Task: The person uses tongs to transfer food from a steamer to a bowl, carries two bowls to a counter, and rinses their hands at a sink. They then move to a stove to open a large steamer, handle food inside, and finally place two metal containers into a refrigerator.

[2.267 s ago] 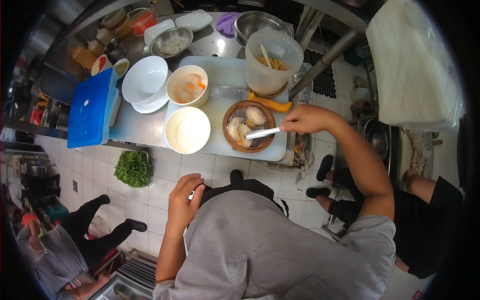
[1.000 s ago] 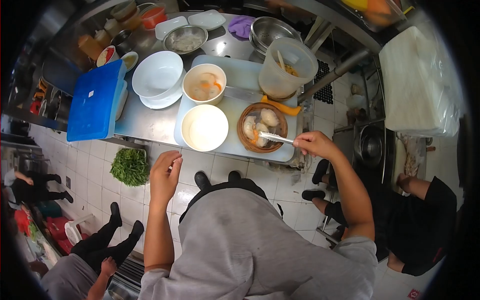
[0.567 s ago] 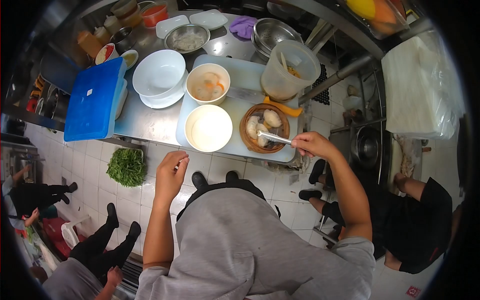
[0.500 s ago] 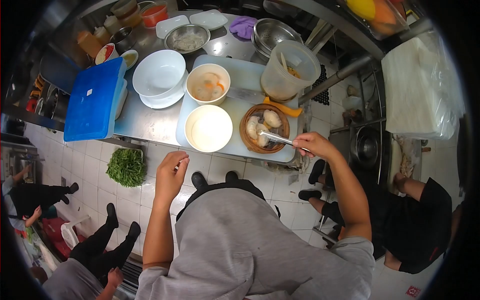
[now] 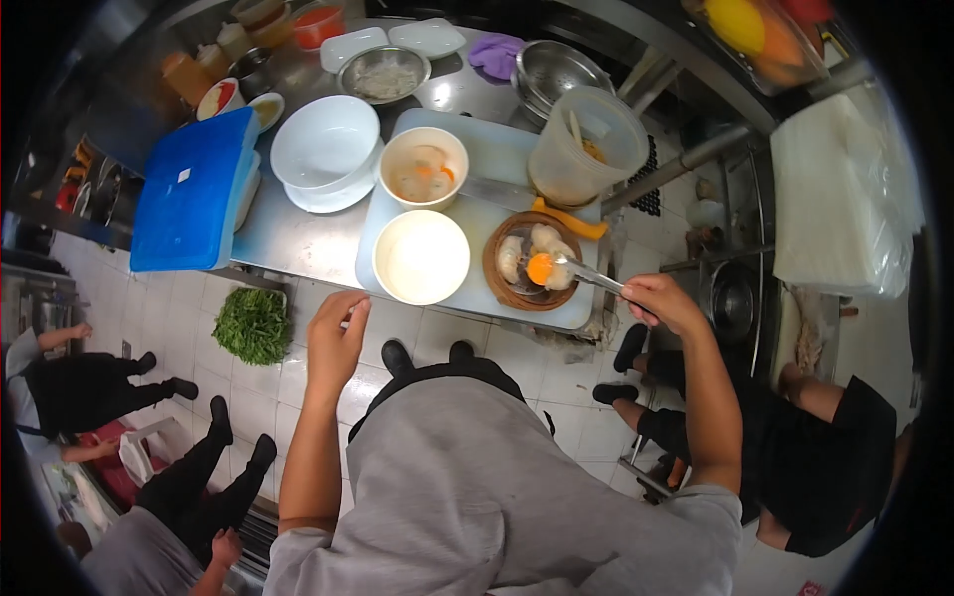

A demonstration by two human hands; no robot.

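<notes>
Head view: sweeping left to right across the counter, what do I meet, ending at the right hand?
Blue lid → large white bowl → front white tub → round brown steamer basket → right hand.

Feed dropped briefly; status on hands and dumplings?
Right hand holding metal tongs at dumplings in bamboo steamer. Left hand seemingly empty. Yellow-handled knife beside steamer, not blocking.

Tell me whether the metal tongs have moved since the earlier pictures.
Yes: the metal tongs have shifted rightward in the view, judged against the bamboo steamer basket.
</notes>
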